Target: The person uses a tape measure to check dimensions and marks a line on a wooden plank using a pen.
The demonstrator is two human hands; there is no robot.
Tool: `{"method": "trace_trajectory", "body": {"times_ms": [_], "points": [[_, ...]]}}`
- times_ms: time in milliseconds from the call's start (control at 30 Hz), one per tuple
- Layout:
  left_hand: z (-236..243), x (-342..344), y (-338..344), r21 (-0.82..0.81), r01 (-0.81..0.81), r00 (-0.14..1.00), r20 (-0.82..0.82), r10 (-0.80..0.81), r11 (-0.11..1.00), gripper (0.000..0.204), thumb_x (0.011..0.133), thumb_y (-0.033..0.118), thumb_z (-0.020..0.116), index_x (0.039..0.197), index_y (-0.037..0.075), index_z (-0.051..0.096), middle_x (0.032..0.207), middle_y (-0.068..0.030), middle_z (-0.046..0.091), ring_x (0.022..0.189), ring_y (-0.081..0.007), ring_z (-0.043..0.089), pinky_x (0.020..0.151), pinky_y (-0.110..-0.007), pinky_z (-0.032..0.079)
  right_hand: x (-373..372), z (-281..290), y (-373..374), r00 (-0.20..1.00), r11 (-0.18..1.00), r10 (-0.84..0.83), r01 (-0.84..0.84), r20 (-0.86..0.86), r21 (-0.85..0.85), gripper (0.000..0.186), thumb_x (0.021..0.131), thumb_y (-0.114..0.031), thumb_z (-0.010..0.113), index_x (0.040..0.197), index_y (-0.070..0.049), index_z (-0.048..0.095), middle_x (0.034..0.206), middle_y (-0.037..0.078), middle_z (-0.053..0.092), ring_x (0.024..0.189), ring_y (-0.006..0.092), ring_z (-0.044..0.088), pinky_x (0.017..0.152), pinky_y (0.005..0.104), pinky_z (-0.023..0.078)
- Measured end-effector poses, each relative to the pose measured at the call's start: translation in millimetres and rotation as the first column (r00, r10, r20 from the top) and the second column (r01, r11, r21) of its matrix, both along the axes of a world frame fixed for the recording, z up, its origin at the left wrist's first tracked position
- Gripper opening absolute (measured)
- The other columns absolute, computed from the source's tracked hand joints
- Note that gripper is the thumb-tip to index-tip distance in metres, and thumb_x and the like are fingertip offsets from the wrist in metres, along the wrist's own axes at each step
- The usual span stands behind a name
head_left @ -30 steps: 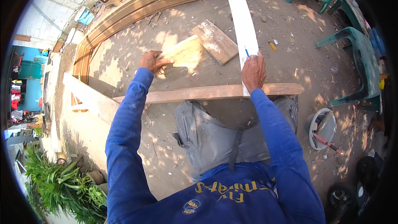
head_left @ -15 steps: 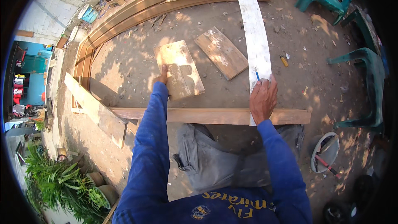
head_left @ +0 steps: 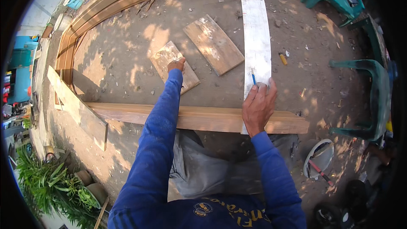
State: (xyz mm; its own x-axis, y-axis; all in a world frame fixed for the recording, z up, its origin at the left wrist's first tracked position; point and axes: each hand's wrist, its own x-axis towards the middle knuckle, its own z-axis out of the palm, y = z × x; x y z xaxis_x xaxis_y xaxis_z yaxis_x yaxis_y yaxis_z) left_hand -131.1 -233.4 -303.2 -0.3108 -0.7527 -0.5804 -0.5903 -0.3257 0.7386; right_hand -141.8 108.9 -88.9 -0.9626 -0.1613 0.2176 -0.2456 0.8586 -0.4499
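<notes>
My right hand (head_left: 259, 107) is closed around a blue pencil (head_left: 253, 76), its tip pointing away from me. That hand rests at the near end of a long white-painted board (head_left: 256, 29), which crosses a brown wooden beam (head_left: 203, 119). My left arm reaches forward, and my left hand (head_left: 176, 65) is over a short wooden board (head_left: 161, 57), covering part of its middle. The fingers are mostly hidden, so whether they grip this board does not show. Another short board (head_left: 215, 44), wider, lies on the dirt just to its right.
Brown timber frames (head_left: 106, 6) curve along the far and left sides. A loose plank (head_left: 78, 108) slants across the left corner. At right are green plastic chairs (head_left: 369, 97), a white bucket with tools (head_left: 320, 157) and a yellow-handled item (head_left: 283, 59). Potted plants (head_left: 46, 182) stand lower left.
The short board under my left hand has gone from raised and tilted to lower, nearer the ground. My left hand has shifted across it to the right. The right hand keeps the pencil.
</notes>
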Motion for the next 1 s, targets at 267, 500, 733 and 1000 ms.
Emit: {"method": "trace_trajectory", "body": {"times_ms": [267,500,733,1000], "points": [[-119.4,-40.2,-10.5,0.107,0.015,0.994,0.110,-0.027,0.994,0.065,0.075,0.040,0.081,0.116,-0.007,0.066,0.123,-0.0300,0.064,0.113,-0.0379,0.065,0.096,-0.044,0.053,13.1,20.7,-24.4,0.994,0.984,0.107,-0.109,-0.024,-0.142,0.025,0.099,-0.020,0.052,0.106,0.003,0.060,0.140,0.025,0.045,0.125,0.0440,0.048,0.102,0.0539,0.040],[-116.6,-84.9,69.1,0.123,-0.046,0.990,0.137,0.029,0.991,0.091,0.076,0.049,0.078,0.135,-0.014,0.052,0.139,-0.0321,0.055,0.131,-0.0397,0.054,0.108,-0.042,0.043,4.6,3.7,-6.8,0.999,0.998,0.045,-0.045,-0.003,-0.052,0.026,0.099,-0.021,0.052,0.108,0.003,0.060,0.141,0.026,0.044,0.123,0.0450,0.048,0.101,0.0531,0.041],[-14.9,-36.6,24.6,0.038,-0.005,0.953,-0.302,0.016,0.999,0.074,0.078,0.031,0.083,0.134,-0.009,0.057,0.129,-0.0278,0.063,0.122,-0.0333,0.061,0.102,-0.038,0.047,9.2,7.5,-10.6,0.998,0.994,0.068,-0.066,0.012,-0.089,0.028,0.100,-0.022,0.051,0.110,0.002,0.060,0.141,0.025,0.044,0.124,0.0444,0.049,0.098,0.0534,0.044],[182.8,107.1,52.9,-0.080,-0.102,0.846,-0.531,0.044,0.992,0.077,0.084,0.020,0.080,0.142,-0.015,0.043,0.123,-0.0213,0.066,0.108,-0.0233,0.065,0.093,-0.034,0.052,9.3,10.9,-7.9,0.999,0.998,0.020,-0.017,0.040,-0.064,0.031,0.103,-0.025,0.047,0.115,-0.001,0.061,0.145,0.024,0.043,0.128,0.0429,0.047,0.100,0.0543,0.044]]}}
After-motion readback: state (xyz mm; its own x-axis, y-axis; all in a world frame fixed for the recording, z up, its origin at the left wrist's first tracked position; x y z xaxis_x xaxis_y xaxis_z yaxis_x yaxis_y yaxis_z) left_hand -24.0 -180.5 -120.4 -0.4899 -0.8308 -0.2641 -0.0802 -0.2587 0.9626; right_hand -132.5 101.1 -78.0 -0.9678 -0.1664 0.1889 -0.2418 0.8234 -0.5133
